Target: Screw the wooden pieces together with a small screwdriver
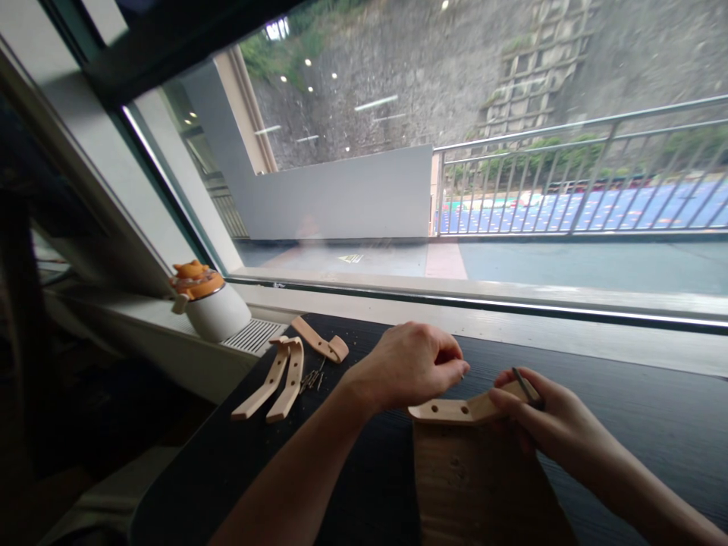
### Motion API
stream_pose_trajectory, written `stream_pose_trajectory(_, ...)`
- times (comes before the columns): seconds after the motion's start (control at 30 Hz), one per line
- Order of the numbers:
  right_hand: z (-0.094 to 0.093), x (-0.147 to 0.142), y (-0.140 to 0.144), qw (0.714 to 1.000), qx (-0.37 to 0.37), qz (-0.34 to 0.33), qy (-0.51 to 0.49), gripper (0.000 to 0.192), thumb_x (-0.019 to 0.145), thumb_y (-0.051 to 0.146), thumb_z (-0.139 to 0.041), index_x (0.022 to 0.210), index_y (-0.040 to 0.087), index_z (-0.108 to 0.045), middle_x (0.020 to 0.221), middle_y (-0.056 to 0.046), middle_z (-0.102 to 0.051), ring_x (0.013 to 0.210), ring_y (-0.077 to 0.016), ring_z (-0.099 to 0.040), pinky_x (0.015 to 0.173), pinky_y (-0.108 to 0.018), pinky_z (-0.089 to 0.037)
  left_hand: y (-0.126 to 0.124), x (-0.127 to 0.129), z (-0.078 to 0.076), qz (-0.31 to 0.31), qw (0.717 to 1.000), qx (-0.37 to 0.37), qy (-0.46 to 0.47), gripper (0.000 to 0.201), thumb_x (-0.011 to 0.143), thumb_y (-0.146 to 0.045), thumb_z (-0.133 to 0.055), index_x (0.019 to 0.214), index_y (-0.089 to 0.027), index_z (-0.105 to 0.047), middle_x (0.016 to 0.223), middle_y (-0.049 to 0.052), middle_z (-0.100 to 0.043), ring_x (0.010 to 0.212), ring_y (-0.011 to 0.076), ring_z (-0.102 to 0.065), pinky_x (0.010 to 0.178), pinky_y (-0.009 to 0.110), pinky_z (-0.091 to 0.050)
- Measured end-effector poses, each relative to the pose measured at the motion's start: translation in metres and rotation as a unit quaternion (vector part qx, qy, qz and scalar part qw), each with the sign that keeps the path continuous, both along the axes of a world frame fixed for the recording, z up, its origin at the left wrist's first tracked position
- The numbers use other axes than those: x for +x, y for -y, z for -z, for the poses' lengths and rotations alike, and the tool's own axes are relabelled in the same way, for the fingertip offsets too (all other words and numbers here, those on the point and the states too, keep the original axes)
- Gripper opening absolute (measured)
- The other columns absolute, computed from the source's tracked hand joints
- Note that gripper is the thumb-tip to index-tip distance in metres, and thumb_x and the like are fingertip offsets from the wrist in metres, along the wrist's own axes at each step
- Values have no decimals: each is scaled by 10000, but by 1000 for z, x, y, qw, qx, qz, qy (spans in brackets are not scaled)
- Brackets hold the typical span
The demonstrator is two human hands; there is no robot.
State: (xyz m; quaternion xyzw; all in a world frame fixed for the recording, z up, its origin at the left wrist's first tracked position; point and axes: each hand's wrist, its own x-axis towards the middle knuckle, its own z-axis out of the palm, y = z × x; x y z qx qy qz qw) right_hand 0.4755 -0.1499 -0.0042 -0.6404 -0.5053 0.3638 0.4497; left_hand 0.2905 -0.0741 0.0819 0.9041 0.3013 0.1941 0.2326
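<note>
My right hand (540, 413) is closed around one end of a pale wooden hook (447, 411) with two dark holes. A thin dark tool (522, 385) is also in its fingers; its kind is unclear. The hook lies against the upper edge of a brown wooden board (478, 485). Just above the hook's left end, my left hand (412, 364) is pinched, with a tiny thing at the fingertips that I cannot make out. Left of it lie two similar wooden hooks (287, 379), a third wooden hook (321, 341) and several small screws (311, 378).
The black table (637, 402) runs up to the sill of a large window (364, 189). A white jar with an orange cat-shaped lid (210, 299) stands on the ledge at left, beside a vent grille (255, 334).
</note>
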Motion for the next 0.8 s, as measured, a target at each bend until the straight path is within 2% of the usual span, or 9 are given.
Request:
stream_pose_trajectory(0.37, 0, 2, -1, 999, -20, -1, 33, 309, 726, 509, -560, 840, 224, -528, 510, 30, -602, 389, -142, -501, 400, -262, -377, 0, 0, -2, 4, 1000, -14, -24, 218, 847, -310, -579, 845, -170, -746, 774, 35, -718, 730, 154, -618, 647, 243, -425)
stream_pose_trajectory(0.57, -4, 0, 1, 998, -6, 30, 54, 283, 707, 479, -579, 787, 208, -561, 477, 42, -539, 396, -125, -462, 415, -258, -374, 0, 0, -2, 3, 999, -13, -29, 222, 847, -316, -579, 852, -172, -748, 793, 37, -724, 751, 162, -625, 665, 249, -435)
stream_pose_trajectory(0.8, -2, 4, -1, 998, -38, 6, 45, 295, 691, 486, -595, 780, 208, -556, 499, 29, -559, 418, -129, -476, 406, -250, -378, -1, -1, -2, 4, 999, -10, -46, 213, 842, -308, -583, 856, -183, -756, 794, 32, -727, 757, 162, -625, 675, 245, -434)
